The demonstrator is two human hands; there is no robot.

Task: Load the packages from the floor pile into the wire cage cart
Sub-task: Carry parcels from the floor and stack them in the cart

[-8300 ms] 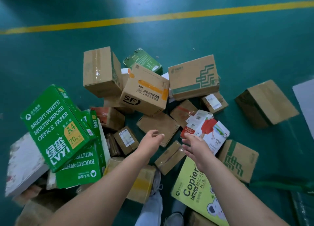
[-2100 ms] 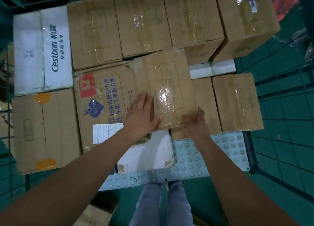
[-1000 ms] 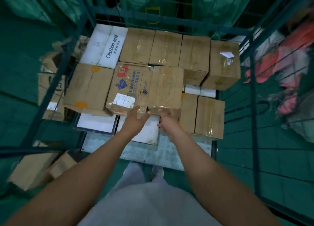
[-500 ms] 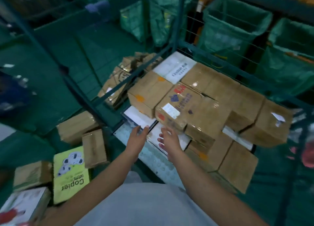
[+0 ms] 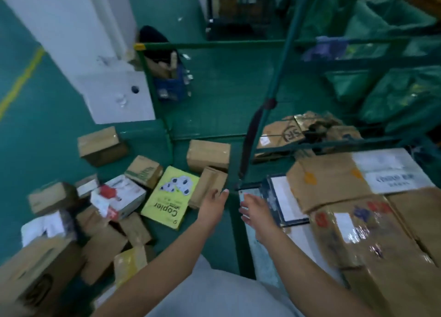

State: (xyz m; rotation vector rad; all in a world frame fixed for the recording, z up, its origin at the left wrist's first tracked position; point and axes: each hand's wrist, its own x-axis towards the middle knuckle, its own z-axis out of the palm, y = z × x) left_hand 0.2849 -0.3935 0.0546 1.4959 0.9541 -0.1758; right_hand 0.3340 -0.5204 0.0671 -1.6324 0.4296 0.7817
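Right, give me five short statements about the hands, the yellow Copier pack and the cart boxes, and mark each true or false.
1. Both hands hold nothing. True: left hand and right hand are open and empty.
2. The yellow Copier pack lies on the floor. True.
3. The yellow Copier pack sits inside the cart. False: it lies among the floor pile, left of the cart.
4. The right hand grips a brown box. False: it holds nothing.
5. The taped brown box is in the cart. True.
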